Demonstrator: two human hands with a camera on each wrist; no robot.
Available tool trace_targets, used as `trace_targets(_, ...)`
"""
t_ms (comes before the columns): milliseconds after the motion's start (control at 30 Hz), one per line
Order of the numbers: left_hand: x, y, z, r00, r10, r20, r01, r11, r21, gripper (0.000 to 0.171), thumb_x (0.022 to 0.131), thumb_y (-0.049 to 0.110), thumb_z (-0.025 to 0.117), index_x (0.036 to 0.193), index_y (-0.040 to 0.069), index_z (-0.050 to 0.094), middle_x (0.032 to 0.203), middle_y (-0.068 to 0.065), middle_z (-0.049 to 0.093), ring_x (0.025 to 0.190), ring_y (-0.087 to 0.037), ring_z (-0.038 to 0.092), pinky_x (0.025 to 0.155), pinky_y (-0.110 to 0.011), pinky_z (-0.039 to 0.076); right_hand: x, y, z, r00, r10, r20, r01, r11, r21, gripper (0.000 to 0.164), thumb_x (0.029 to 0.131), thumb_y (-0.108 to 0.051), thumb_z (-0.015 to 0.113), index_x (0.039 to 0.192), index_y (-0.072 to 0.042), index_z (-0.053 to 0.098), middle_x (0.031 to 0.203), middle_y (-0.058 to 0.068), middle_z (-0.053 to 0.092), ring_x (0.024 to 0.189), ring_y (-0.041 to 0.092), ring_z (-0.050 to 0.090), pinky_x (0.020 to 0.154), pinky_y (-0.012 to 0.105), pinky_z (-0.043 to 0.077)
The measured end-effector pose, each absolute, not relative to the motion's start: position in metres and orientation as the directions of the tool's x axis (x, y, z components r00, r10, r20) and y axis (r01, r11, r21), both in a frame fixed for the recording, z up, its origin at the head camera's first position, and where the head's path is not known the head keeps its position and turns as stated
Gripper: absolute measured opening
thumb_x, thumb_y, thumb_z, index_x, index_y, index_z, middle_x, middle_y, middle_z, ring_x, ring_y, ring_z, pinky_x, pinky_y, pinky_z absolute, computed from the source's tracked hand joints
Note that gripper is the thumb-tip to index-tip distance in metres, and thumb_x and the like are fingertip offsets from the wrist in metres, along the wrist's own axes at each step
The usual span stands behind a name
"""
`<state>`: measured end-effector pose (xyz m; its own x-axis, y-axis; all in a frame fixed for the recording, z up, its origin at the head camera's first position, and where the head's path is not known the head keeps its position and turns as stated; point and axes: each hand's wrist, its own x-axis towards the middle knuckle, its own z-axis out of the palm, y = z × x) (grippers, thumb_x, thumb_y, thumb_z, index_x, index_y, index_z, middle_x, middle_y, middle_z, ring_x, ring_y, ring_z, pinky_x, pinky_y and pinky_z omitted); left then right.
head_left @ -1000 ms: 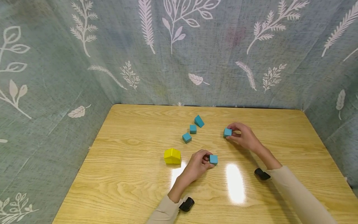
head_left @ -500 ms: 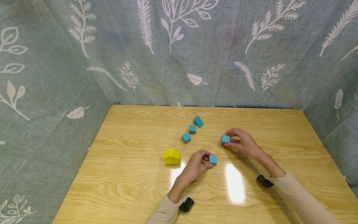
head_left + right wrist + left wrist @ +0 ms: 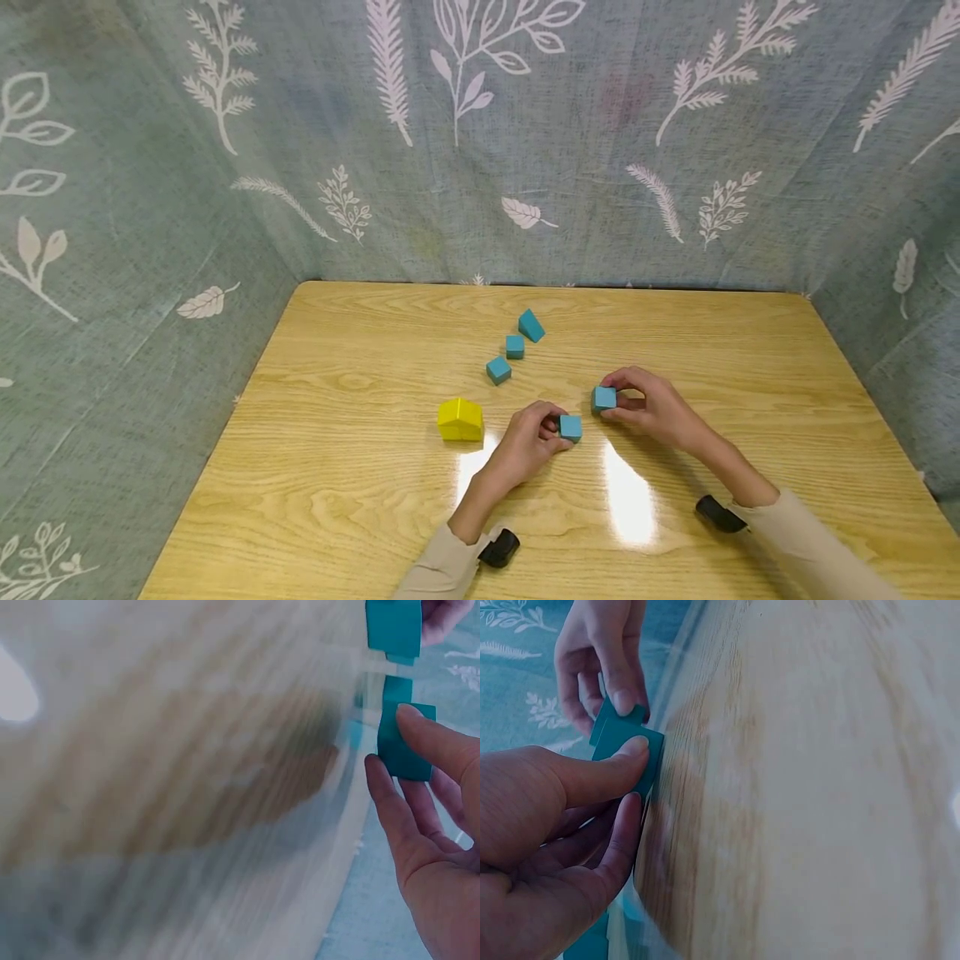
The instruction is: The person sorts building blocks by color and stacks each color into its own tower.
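My left hand (image 3: 528,442) pinches a small blue toy block (image 3: 571,427) between thumb and fingers, low over the wooden table. In the left wrist view its thumb lies on the face of that block (image 3: 622,754). Slightly farther back and to the right, my right hand (image 3: 656,408) pinches a second blue block (image 3: 604,398). The right wrist view shows thumb and fingertips on opposite sides of this block (image 3: 409,742). A short gap separates the two held blocks in the head view.
Left of my left hand stands a yellow house-shaped block piece (image 3: 461,419). Behind it lie two blue cubes (image 3: 498,370) and a blue wedge block (image 3: 531,325). Patterned cloth (image 3: 420,208) hangs around the back and sides of the table (image 3: 337,500).
My right hand has moved toward the front of the table with its block, nearer the left-hand block. The left hand stays where it was, still holding its block.
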<state>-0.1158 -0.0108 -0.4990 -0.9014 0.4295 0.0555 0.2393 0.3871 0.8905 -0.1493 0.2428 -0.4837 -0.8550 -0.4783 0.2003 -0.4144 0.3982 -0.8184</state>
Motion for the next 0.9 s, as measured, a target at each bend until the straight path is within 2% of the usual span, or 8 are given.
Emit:
trace_targets(333,-0.115,-0.011,-0.500,-0.900,0.429,0.078,0.254,0.373,0.893,0.028,0.088,-0.001,0.080,0.113,-0.002,0.067,0.098,-0.010,0.064,0.081,-0.012,0.060,0.074,-0.020,0.054,-0.133,0.243,-0.491,-0.822,-0.531,0.203,-0.429,0.344,-0.835,0.035,0.087,0.005,0.078,0.119,0.000,0.064,0.114,0.013,0.064,0.105,0.024,0.066,0.091,0.034,0.059)
trace_targets(467,-0.115,-0.011,-0.500,-0.901,0.428,0.076,0.251,0.369,0.895,0.028,0.087,-0.001,0.080,0.112,-0.002,0.067,0.097,-0.010,0.064,0.081,-0.011,0.061,0.074,-0.020,0.055,-0.129,0.241,-0.492,-0.813,-0.543,0.209,-0.455,0.372,-0.809,0.035,0.086,0.001,0.081,0.118,-0.002,0.065,0.111,0.008,0.066,0.102,0.025,0.068,0.088,0.035,0.059)
trace_targets(600,-0.116,-0.011,-0.500,-0.902,0.426,0.064,0.238,0.368,0.899,0.028,0.087,-0.002,0.080,0.112,-0.002,0.067,0.098,-0.009,0.064,0.082,-0.011,0.062,0.075,-0.020,0.055,-0.127,0.236,-0.492,-0.793,-0.561,0.238,-0.510,0.398,-0.762,0.036,0.085,-0.002,0.084,0.116,-0.004,0.066,0.107,0.003,0.068,0.097,0.020,0.070,0.083,0.036,0.060)
trace_targets(767,-0.117,-0.010,-0.501,-0.902,0.427,0.059,0.231,0.364,0.902,0.028,0.087,-0.003,0.080,0.112,-0.002,0.067,0.099,-0.008,0.064,0.083,-0.011,0.063,0.075,-0.019,0.055,-0.127,0.234,-0.494,-0.770,-0.571,0.285,-0.573,0.424,-0.701,0.037,0.082,-0.003,0.086,0.114,-0.004,0.067,0.104,0.002,0.069,0.092,0.016,0.069,0.078,0.034,0.060)
trace_targets(900,-0.117,-0.010,-0.501,-0.903,0.426,0.060,0.230,0.362,0.903,0.028,0.087,-0.004,0.080,0.112,-0.002,0.067,0.099,-0.008,0.064,0.083,-0.011,0.063,0.075,-0.019,0.055,-0.127,0.232,-0.494,-0.767,-0.576,0.282,-0.573,0.418,-0.705,0.036,0.084,-0.004,0.085,0.115,-0.005,0.066,0.105,0.003,0.069,0.092,0.018,0.069,0.079,0.034,0.059)
